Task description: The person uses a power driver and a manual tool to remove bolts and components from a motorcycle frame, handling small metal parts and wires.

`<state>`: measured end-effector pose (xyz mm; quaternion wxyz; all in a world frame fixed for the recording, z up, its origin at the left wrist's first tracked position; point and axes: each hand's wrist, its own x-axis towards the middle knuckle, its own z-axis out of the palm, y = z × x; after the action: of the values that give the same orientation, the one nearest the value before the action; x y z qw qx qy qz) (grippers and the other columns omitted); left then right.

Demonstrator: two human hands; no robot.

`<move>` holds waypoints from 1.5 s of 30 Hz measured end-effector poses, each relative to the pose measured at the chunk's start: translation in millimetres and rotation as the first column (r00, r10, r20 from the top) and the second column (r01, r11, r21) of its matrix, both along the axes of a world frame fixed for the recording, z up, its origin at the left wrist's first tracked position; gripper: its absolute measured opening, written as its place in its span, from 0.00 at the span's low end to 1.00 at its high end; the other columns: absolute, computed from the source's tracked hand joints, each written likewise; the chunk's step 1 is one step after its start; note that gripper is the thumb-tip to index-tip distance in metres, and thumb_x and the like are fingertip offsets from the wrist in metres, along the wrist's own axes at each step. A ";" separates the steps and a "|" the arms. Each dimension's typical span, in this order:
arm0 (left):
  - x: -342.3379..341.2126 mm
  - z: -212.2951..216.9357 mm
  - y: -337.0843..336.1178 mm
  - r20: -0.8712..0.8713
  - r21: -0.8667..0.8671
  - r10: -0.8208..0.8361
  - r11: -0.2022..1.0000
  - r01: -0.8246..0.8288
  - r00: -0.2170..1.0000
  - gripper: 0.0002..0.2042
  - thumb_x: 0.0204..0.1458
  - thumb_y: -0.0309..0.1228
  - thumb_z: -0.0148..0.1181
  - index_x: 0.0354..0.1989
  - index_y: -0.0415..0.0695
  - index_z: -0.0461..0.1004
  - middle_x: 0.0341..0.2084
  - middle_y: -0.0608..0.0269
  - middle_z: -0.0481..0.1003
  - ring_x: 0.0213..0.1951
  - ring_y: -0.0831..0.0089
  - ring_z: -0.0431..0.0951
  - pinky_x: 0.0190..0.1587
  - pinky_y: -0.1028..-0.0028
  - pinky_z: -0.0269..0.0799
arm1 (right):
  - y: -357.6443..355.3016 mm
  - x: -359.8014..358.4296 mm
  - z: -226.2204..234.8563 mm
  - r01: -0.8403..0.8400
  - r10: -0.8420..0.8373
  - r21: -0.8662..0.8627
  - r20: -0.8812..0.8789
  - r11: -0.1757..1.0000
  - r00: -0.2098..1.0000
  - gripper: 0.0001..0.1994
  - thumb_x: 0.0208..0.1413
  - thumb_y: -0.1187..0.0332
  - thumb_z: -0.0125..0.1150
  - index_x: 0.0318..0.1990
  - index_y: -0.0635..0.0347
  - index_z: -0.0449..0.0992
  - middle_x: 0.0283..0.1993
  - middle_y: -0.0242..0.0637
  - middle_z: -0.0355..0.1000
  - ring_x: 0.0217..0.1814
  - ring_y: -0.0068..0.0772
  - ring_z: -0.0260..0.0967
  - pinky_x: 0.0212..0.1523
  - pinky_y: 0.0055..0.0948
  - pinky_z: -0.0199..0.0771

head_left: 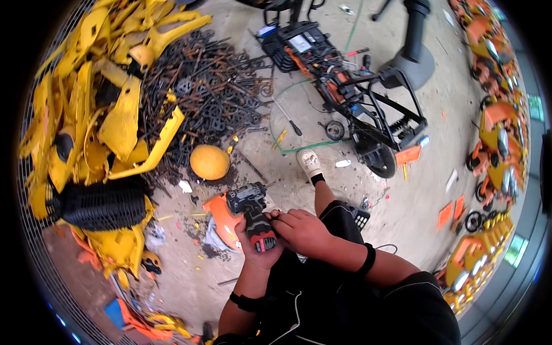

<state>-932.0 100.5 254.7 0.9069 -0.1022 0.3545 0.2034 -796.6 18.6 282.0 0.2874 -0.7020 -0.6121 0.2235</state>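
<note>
A grey and black cordless impact driver (248, 201) with a red-trimmed battery is held in front of my body, its bit end toward the upper right. My left hand (253, 254) is closed round the lower handle and battery from the left and below. From the right, my right hand (302, 231) presses curled fingers against the handle; some fingertips are hidden. Just beyond the driver, an orange plastic panel (223, 219) lies on the floor, partly covered by the tool and my left hand.
Yellow plastic panels (123, 118) are heaped at the left, beside a pile of rusty metal parts (198, 86) and a round yellow cover (210, 162). A stripped scooter frame (351, 92) lies ahead right. Rows of orange scooters (497, 132) line the far right.
</note>
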 end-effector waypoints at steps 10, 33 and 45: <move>-20.9 -135.3 -22.9 -0.348 -0.226 -0.165 0.970 0.088 0.923 0.21 0.54 0.51 0.60 0.37 0.43 0.75 0.30 0.58 0.77 0.34 0.62 0.78 0.39 0.65 0.75 | -40.9 78.0 -73.4 0.143 -0.210 -0.542 -0.063 0.828 0.976 0.16 0.55 0.59 0.65 0.48 0.54 0.79 0.42 0.42 0.79 0.43 0.48 0.77 0.43 0.42 0.76; 26.7 -248.1 -66.0 -0.353 -0.534 -0.658 0.725 0.435 0.665 0.25 0.50 0.42 0.71 0.48 0.39 0.69 0.36 0.63 0.75 0.41 0.74 0.76 0.46 0.72 0.73 | -46.4 422.4 -760.8 0.726 -0.630 -0.478 0.378 0.494 0.678 0.28 0.56 0.49 0.65 0.57 0.61 0.74 0.46 0.48 0.80 0.53 0.46 0.76 0.53 0.40 0.73; 27.7 -242.4 -79.3 -0.355 -0.439 -0.505 0.833 0.337 0.786 0.28 0.50 0.49 0.71 0.46 0.38 0.68 0.31 0.66 0.70 0.32 0.78 0.70 0.35 0.76 0.67 | -9.5 349.4 -716.3 0.702 -0.704 -0.535 0.253 0.469 0.663 0.15 0.57 0.56 0.63 0.37 0.61 0.80 0.33 0.44 0.80 0.32 0.41 0.79 0.35 0.40 0.75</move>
<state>-904.4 21.2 12.3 0.7861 -0.1289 0.6019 -0.0563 -447.2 9.1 -434.3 0.1203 -0.9420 -0.1667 0.2653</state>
